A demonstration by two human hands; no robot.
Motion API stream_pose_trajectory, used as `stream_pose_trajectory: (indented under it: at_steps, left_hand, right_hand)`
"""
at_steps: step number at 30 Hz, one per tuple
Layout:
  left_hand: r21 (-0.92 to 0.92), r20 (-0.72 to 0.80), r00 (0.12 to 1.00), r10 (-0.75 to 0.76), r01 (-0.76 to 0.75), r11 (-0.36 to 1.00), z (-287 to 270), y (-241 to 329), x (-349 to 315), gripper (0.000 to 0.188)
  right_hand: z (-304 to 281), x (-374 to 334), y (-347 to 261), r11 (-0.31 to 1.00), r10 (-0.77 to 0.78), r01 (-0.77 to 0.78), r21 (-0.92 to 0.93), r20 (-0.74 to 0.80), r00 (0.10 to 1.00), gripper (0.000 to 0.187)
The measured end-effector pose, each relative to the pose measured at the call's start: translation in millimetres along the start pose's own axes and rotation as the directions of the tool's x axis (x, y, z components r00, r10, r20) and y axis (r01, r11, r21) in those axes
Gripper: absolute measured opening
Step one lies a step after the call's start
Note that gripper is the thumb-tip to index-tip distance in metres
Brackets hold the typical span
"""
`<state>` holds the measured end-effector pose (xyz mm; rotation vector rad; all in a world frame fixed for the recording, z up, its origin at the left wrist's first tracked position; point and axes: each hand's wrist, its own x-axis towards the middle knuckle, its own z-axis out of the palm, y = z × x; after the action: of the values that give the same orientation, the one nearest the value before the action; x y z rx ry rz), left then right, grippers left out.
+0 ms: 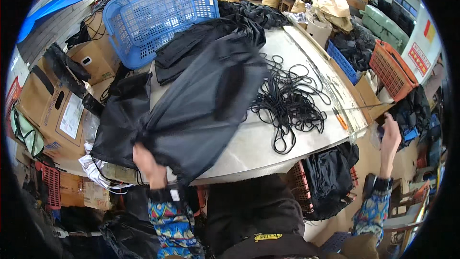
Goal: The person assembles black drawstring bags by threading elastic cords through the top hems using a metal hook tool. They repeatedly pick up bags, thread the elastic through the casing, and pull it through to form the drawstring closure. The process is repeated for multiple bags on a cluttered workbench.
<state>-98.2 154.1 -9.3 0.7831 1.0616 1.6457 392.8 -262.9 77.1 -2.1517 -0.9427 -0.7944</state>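
Note:
My left hand is closed on the gathered edge of a black fabric piece, which spreads over the white table and blurs in its upper part. Far off to the right, past the table edge, my right hand is raised with its fingers closed. A thin, taut black cord stretches from near the fabric to those fingertips; the grip itself is hard to make out. Between the hands lies a tangled heap of black cord. Orange-handled snips rest near the right edge of the table.
A blue plastic basket stands at the table's far left, beside more black fabric. Cardboard boxes crowd the left. A red crate with black fabric sits below the front edge; an orange crate is at the right.

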Motion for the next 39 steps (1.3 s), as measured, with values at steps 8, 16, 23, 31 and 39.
stream_pose_trajectory:
  at_steps: [8, 16, 23, 31, 39]
  left_hand:
    - [-0.153, 0.165, 0.883, -0.440, 0.464, 0.873, -9, -7, -120, 0.033]
    - [-0.092, 0.230, 0.824, -0.518, 0.549, 0.831, -3, -12, -158, 0.043]
    - [-0.192, 0.236, 0.858, -0.456, 0.501, 0.844, -31, -6, -148, 0.041]
    - [-0.112, -0.062, 0.987, 0.147, -0.153, 0.982, -4, 62, -21, 0.039]
    - [0.880, 0.094, 0.963, 0.252, 0.038, -0.474, -138, 154, 143, 0.042]
  right_hand:
    - [53, -22, -34, 0.891, 0.274, -0.359, 0.278, 0.300, 0.914, 0.022]
    - [91, -84, -238, 0.777, -0.629, 0.452, 0.438, 0.507, 0.589, 0.045]
    - [108, -109, -245, 0.648, -0.759, 0.471, 0.598, 0.456, 0.465, 0.014]
    - [87, -116, -244, 0.813, -0.565, 0.252, 0.525, 0.604, 0.563, 0.036]
    - [96, -115, -229, 0.867, -0.481, 0.159, 0.472, 0.712, 0.512, 0.030]
